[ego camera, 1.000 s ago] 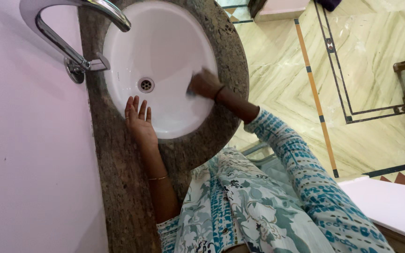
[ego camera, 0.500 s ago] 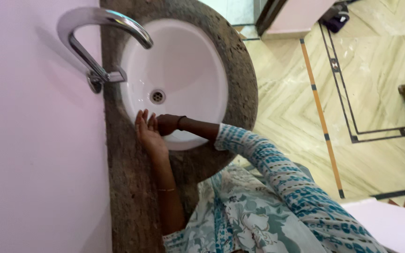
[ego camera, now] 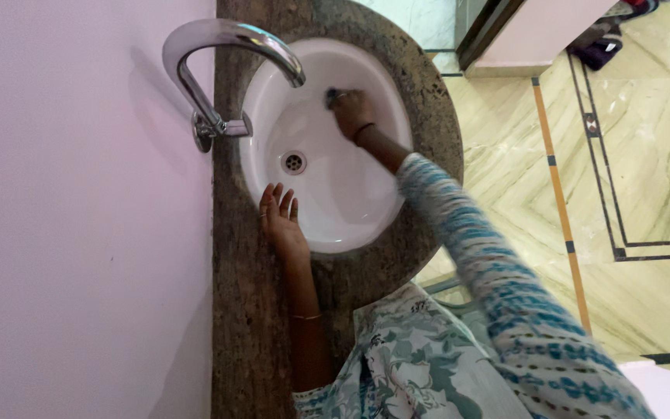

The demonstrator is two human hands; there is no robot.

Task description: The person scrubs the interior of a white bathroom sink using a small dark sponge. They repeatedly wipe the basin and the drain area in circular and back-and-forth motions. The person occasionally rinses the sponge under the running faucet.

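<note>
Right hand (ego camera: 350, 112) had its fingers closed around a small dark scrubber (ego camera: 332, 96), pressed against the far inner wall of the white washbasin (ego camera: 335, 209) just under the chrome tap (ego camera: 226, 46). Left hand (ego camera: 281, 221) lay flat, fingers spread open, on the basin rim and granite counter (ego camera: 242, 310), apparently bracing the reach.

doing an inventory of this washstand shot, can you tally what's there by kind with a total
white basin: 1
chrome tap: 1
speckled stone counter: 1
dark scrubbing pad, pressed to the basin wall by the right hand: 1
hands, the left hand flat on the rim: 2
Total: 6
</note>
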